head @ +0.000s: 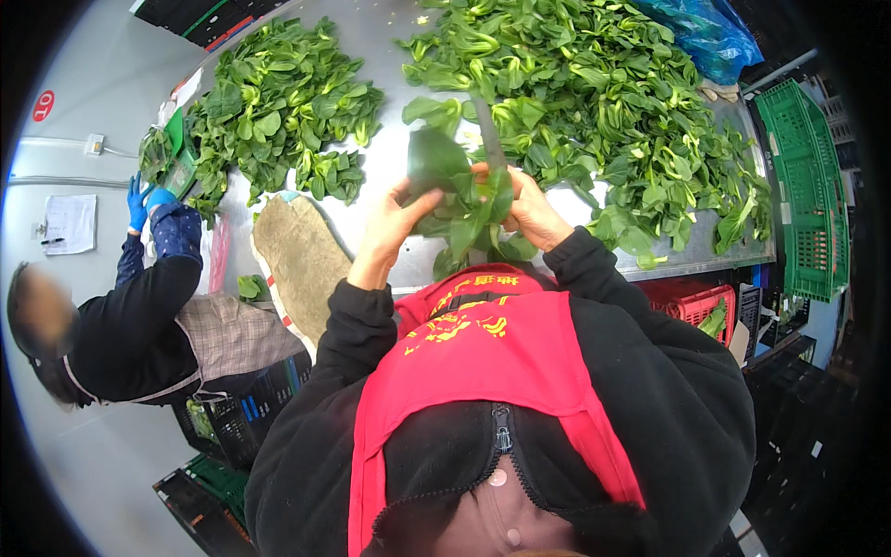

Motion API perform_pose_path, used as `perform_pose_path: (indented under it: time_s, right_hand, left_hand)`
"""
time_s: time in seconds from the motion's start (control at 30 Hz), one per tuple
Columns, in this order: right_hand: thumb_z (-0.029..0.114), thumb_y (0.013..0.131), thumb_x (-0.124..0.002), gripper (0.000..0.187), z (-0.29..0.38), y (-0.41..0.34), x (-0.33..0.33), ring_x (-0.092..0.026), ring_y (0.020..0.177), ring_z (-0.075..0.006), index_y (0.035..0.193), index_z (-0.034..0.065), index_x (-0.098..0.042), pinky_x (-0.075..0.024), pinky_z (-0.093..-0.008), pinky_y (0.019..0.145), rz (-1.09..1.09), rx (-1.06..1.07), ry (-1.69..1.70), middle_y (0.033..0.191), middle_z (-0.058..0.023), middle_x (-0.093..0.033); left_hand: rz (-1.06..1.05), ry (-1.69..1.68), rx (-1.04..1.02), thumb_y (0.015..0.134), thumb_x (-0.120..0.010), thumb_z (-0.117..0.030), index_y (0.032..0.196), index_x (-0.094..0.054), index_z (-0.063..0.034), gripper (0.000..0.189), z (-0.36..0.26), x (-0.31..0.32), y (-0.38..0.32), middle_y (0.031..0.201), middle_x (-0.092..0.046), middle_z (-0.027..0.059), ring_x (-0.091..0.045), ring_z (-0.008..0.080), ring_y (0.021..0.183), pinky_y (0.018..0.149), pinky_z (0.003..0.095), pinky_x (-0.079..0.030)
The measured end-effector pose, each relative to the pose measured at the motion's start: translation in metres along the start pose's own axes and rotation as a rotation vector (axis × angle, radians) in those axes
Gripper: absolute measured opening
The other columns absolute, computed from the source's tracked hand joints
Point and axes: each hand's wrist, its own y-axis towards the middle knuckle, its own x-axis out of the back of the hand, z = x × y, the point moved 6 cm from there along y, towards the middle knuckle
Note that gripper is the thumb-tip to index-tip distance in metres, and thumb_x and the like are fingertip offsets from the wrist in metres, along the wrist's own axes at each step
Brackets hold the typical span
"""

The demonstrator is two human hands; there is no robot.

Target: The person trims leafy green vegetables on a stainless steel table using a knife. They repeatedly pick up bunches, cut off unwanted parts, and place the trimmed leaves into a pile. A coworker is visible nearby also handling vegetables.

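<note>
Over the near edge of the metal table (411, 257), my left hand (397, 219) grips a bunch of green leaves (473, 216), seemingly bok choy, with the thumb on top. My right hand (532, 209) is closed around a knife at the bunch's right side. Its grey blade (489, 132) points away from me; the handle is hidden by fingers and leaves. Some leaves are blurred. Beyond my hands, a large heap of bok choy (598, 104) covers the right of the table. A second bok choy pile (278, 104) lies to the left.
A worn beige slab-like object (299, 250) stands left of my forearm. A co-worker (139, 327) in blue gloves handles bagged greens (159, 154). Green crates (804, 188) stand at the right, a red crate (689, 306) below the table edge. Blue plastic (710, 38) lies at the far right.
</note>
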Motion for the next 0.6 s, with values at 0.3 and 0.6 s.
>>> perform_pose_path:
  time_s: [0.3,0.6]
  right_hand:
    - [0.02,0.096,-0.069,0.021,-0.012,0.003,0.055,-0.054,0.053,-0.0047,0.102,0.0026,-0.061,-0.04,-0.0191,0.044,-0.367,-0.017,-0.015,0.088,-0.0085,-0.073]
    - [0.018,0.095,-0.07,0.017,-0.011,0.0,0.047,-0.05,0.047,-0.0042,0.099,0.0035,-0.063,-0.0353,-0.019,0.044,-0.379,0.02,-0.288,0.065,-0.0014,-0.063]
  left_hand:
    - [-0.251,-0.194,-0.071,0.093,-0.073,-0.014,0.122,-0.065,0.001,0.033,0.025,0.045,-0.003,0.113,-0.07,0.0063,-0.064,0.0112,0.098,0.087,0.0279,-0.051]
    - [-0.603,-0.196,-0.258,0.085,-0.08,-0.016,0.125,-0.058,-0.002,0.049,-0.03,0.137,0.007,0.116,-0.064,0.0088,-0.061,0.0194,0.103,0.091,0.033,-0.048]
